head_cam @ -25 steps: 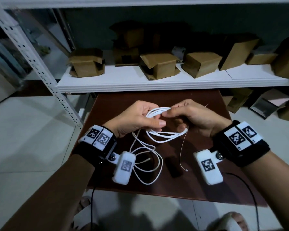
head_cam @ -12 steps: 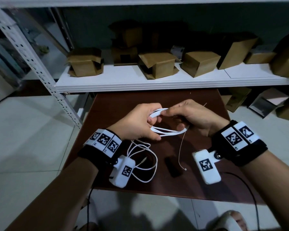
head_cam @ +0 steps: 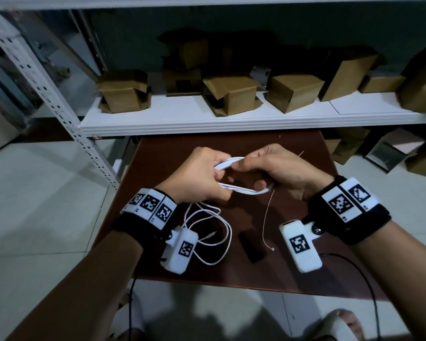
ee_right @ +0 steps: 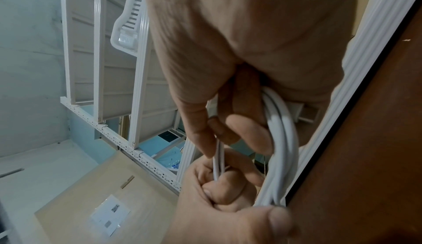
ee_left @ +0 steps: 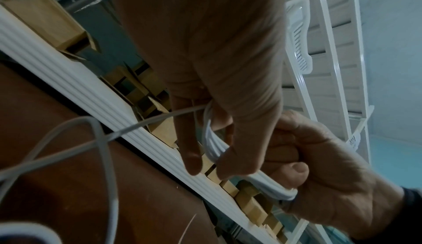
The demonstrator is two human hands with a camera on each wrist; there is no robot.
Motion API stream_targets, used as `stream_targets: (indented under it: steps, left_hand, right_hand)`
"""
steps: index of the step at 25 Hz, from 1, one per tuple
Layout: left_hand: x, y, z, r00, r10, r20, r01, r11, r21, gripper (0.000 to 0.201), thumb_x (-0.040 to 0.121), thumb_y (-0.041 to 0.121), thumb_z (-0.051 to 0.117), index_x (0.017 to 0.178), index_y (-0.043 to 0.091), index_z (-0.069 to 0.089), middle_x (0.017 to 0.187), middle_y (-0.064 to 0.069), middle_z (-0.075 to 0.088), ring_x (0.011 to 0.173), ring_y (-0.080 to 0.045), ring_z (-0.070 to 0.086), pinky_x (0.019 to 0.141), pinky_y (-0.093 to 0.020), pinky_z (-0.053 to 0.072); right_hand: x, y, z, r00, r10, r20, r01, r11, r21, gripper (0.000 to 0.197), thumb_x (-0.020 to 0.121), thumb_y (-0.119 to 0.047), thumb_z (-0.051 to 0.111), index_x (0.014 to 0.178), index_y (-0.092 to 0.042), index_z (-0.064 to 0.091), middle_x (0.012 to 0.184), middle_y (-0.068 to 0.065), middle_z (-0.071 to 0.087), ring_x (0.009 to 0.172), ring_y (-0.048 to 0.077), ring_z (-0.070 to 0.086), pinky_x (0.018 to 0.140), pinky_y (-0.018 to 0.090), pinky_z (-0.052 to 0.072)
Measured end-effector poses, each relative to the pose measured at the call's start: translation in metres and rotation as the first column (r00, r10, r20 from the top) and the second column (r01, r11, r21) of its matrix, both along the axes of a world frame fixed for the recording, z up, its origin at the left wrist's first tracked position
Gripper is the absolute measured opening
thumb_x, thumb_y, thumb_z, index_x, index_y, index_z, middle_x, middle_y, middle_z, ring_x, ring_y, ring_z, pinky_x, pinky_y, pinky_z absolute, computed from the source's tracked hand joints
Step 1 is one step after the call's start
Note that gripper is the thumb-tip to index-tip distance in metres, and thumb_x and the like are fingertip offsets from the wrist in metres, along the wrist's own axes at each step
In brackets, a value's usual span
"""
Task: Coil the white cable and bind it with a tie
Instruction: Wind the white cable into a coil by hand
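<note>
Left hand (head_cam: pixel 197 175) and right hand (head_cam: pixel 278 168) each clench one end of the thin white rubber cable (head_cam: pixel 244 191), keeping its loops stacked above the brown tabletop's (head_cam: pixel 158 153) middle.

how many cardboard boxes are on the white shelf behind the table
About 8 on the white shelf: far left, two stacked at back left, centre, right of centre, a tall tilted one, a low one, far right. Dark back may hide more.
</note>
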State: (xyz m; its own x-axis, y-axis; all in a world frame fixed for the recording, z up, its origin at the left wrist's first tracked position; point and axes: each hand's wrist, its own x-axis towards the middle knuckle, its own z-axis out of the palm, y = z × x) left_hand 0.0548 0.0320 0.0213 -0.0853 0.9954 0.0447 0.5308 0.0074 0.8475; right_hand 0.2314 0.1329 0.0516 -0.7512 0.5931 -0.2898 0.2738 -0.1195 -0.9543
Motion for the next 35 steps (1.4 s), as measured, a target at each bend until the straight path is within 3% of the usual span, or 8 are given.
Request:
stream_targets:
  steps: [4, 10, 17, 22, 25, 28, 31, 35]
  left_hand:
    - [0.006, 0.0, -0.004, 0.946, -0.039, 0.323, 0.043, 0.999, -0.007, 0.022, 0.076, -0.01, 0.084, 0.087, -0.002, 0.068, 0.06, -0.004, 0.043, 0.052, -0.006, 0.04, 0.06, -0.019, 0.045]
    - [0.02, 0.001, -0.005, 0.642, -0.067, 0.764, 0.1, 0.995, 0.003, 0.016, 0.095, 0.013, 0.061, 0.101, -0.001, 0.058, 0.059, 0.001, 0.036, 0.07, -0.024, 0.073, 0.115, -0.057, 0.039]
    - [0.011, 0.006, 0.004, 0.555, 0.005, 0.832, 0.01, 1.0, -0.012, 0.042, 0.1, 0.037, 0.052, 0.074, 0.006, 0.065, 0.06, -0.004, 0.019, 0.05, -0.017, 0.032, 0.056, -0.025, 0.035]
    - [0.012, 0.012, -0.007, 0.496, 0.082, 0.864, -0.096, 0.995, -0.039, 0.037, 0.092, 0.037, 0.072, 0.072, 0.006, 0.065, 0.049, 0.006, 0.022, 0.044, -0.009, 0.031, 0.065, -0.022, 0.035]
    - [0.014, 0.014, -0.015, 0.401, 0.087, 0.912, -0.099, 0.994, -0.052, 0.039, 0.088, 0.037, 0.078, 0.077, 0.003, 0.062, 0.045, 0.009, 0.025, 0.042, -0.008, 0.031, 0.092, -0.046, 0.051]
    - [0.017, 0.013, -0.011, 0.343, 0.101, 0.934, -0.08, 0.994, -0.078, 0.042, 0.098, 0.039, 0.062, 0.077, 0.003, 0.06, 0.045, 0.01, 0.019, 0.042, -0.008, 0.023, 0.072, -0.041, 0.058]
    - [0.018, 0.012, -0.007, 0.277, 0.11, 0.954, -0.046, 0.994, -0.102, 0.041, 0.105, 0.033, 0.046, 0.078, 0.004, 0.057, 0.047, 0.011, 0.019, 0.045, -0.01, 0.011, 0.05, -0.024, 0.032]
    - [0.019, 0.012, -0.008, 0.402, 0.12, 0.908, -0.096, 0.991, -0.089, 0.034, 0.108, 0.022, 0.043, 0.079, 0.008, 0.05, 0.05, 0.011, 0.022, 0.039, -0.004, 0.017, 0.044, -0.023, 0.019]
  right_hand:
    - [0.007, 0.0, -0.003, 0.999, -0.026, 0.023, 0.026, 1.0, 0.017, 0.02, 0.091, -0.015, 0.075, 0.078, -0.001, 0.076, 0.053, 0.007, 0.052, 0.037, 0.01, 0.035, 0.035, 0.019, 0.026]
    - [0.007, 0.006, 0.001, 0.964, -0.237, -0.123, 0.239, 0.971, -0.001, 0.017, 0.077, -0.013, 0.078, 0.081, 0.002, 0.072, 0.069, 0.012, 0.043, 0.052, 0.019, 0.033, 0.04, 0.022, 0.021]
    - [0.007, 0.009, 0.006, 0.955, -0.225, -0.191, 0.23, 0.973, 0.002, 0.026, 0.083, -0.005, 0.073, 0.098, 0.016, 0.07, 0.068, 0.011, 0.048, 0.05, 0.012, 0.039, 0.042, 0.024, 0.021]
    - [0.003, 0.009, 0.004, 0.959, -0.223, -0.173, 0.217, 0.975, -0.052, 0.009, 0.087, -0.006, 0.072, 0.088, 0.003, 0.071, 0.062, 0.002, 0.035, 0.048, 0.01, 0.029, 0.041, 0.024, 0.02]
    - [0.002, 0.009, 0.001, 0.961, -0.225, -0.16, 0.213, 0.973, -0.085, 0.018, 0.088, -0.006, 0.071, 0.07, -0.009, 0.07, 0.058, -0.003, 0.035, 0.05, 0.009, 0.027, 0.041, 0.023, 0.019]
    - [0.002, 0.007, -0.003, 0.959, -0.241, -0.146, 0.218, 0.963, -0.16, 0.031, 0.089, -0.009, 0.071, 0.06, -0.016, 0.066, 0.059, -0.003, 0.037, 0.051, 0.011, 0.027, 0.044, 0.024, 0.018]
    - [0.002, 0.004, -0.004, 0.96, -0.229, -0.164, 0.197, 0.962, -0.189, 0.026, 0.091, -0.012, 0.07, 0.068, -0.015, 0.057, 0.061, -0.001, 0.032, 0.058, 0.015, 0.019, 0.049, 0.027, 0.021]
    - [0.002, 0.0, -0.004, 0.963, -0.189, -0.19, 0.143, 0.962, -0.232, 0.038, 0.095, -0.014, 0.063, 0.06, -0.018, 0.048, 0.056, -0.004, 0.027, 0.053, 0.014, 0.017, 0.053, 0.029, 0.022]
